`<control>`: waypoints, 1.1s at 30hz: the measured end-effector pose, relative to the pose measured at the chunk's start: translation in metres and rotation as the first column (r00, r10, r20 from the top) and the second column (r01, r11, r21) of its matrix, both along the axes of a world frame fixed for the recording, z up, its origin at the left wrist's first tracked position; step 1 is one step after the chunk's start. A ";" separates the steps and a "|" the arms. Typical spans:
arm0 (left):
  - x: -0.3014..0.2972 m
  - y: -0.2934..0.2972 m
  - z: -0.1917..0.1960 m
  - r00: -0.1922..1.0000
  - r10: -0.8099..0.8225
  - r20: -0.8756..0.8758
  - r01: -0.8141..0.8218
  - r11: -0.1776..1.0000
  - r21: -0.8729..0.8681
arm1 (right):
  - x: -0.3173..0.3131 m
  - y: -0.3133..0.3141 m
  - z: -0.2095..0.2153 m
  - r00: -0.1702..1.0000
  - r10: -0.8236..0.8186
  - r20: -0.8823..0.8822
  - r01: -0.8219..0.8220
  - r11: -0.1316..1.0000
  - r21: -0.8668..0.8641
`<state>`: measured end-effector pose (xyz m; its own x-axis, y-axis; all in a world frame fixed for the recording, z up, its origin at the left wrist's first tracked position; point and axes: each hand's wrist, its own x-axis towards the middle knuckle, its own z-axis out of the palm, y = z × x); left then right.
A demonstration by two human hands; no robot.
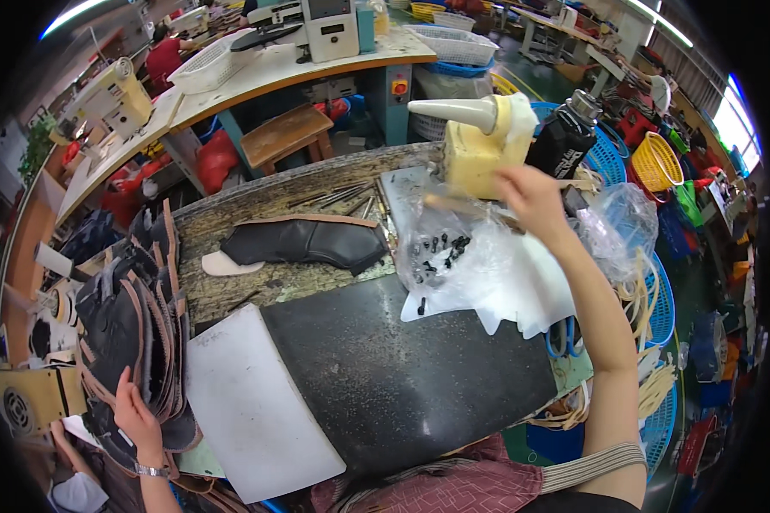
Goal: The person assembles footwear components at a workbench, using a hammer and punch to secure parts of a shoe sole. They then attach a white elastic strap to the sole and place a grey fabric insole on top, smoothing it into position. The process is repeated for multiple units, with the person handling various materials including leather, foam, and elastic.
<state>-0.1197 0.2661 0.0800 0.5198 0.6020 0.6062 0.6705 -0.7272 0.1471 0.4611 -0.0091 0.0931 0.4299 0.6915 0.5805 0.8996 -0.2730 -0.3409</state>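
My left hand (137, 419) is at the lower left, fingers stretched out against a stack of black shoe uppers (115, 329) with tan edges. My right hand (530, 201) reaches to the far right of the bench, its fingers curled closed. A blurred tan, stick-like shape shows beside it, but what the hand holds is unclear. Just behind it stand a yellow container (472, 158) with a pale cone-shaped top and a black bottle (565, 137). Under my right forearm lies clear plastic (423, 227) with small black pieces (458, 246). One black upper (304, 243) lies alone mid-bench.
A black mat (411, 376) and a white sheet (257, 402) cover the near bench. Thin metal tools (338, 197) lie at its back. Blue-handled scissors (563, 338) and blue baskets (659, 299) are at the right. Another person's arm (70, 449) shows at lower left.
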 end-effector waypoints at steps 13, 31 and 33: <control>0.119 -0.138 0.028 0.701 -0.713 0.011 0.547 0.528 -0.649 | -0.035 -0.015 -0.058 0.984 0.116 -0.138 -0.151 0.950 -0.272; 0.469 -0.149 -0.028 0.520 -0.844 0.135 0.806 0.432 -0.404 | 0.088 -0.210 -0.010 0.911 -0.385 0.151 0.253 0.230 -0.940; 0.492 -0.146 -0.025 0.479 -0.860 0.177 0.805 0.350 -0.479 | 0.060 -0.207 0.008 0.944 -0.327 0.042 0.146 0.300 -0.943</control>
